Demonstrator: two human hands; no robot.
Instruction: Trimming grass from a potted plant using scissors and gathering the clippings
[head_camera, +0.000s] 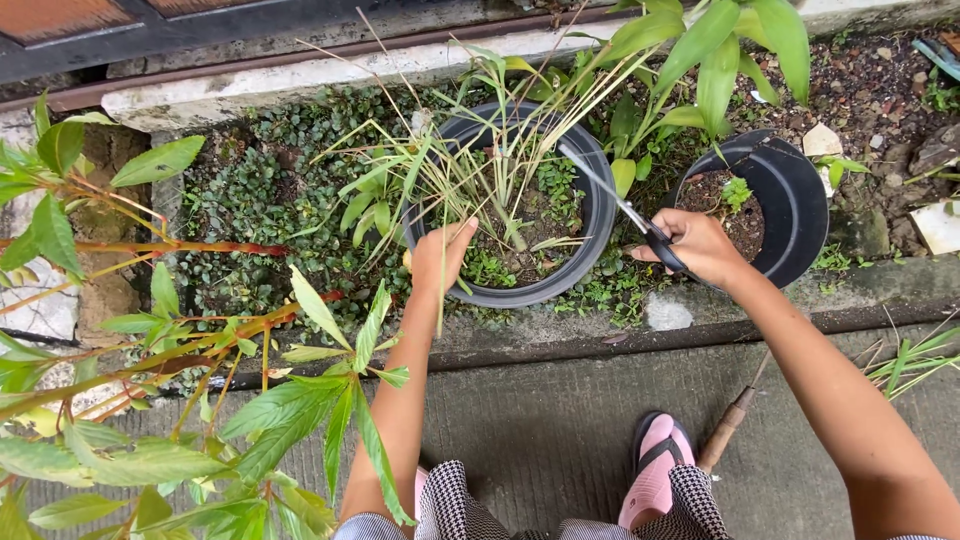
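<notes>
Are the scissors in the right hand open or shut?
Cannot tell. The scissors show as one thin line from the right hand toward the grass pot.

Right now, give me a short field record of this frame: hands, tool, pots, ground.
left hand: grips grass blades at the rim of the big pot
right hand: holds scissors, blades pointing into the grass
small pot: right of the big one, soil and one tiny plant
ground: concrete path, pink sandal, wooden handle beside it
foreground: leafy branch at left
</notes>
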